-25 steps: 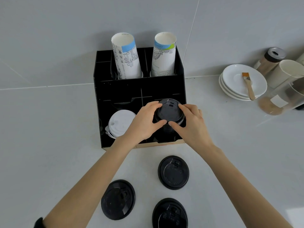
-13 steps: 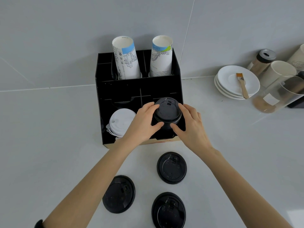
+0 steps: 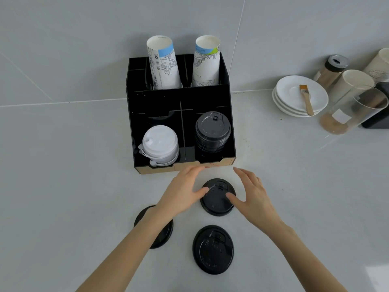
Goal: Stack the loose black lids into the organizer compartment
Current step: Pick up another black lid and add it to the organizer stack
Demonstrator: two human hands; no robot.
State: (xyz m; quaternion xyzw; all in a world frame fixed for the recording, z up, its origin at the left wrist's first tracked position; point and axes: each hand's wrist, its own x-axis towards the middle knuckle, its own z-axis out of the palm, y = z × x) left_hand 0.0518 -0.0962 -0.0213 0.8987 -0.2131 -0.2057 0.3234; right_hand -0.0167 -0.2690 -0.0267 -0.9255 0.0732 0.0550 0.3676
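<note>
Both hands spread over a loose lid (image 3: 217, 204) near the organizer (image 3: 181, 114).
The left hand (image 3: 182, 193) and right hand (image 3: 253, 198) flank the lid on the surface (image 3: 63, 165), thumbs on its top, each grip open. Two more lids (image 3: 212, 249) (image 3: 163, 234) lie nearer; a black stack (image 3: 212, 131) fills the right near compartment.

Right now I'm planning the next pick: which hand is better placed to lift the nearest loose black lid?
Either, slightly the right hand: its thumb already lies on the lid, and it is on the side of the black lid stack. The left hand touches the lid's other edge.
</note>
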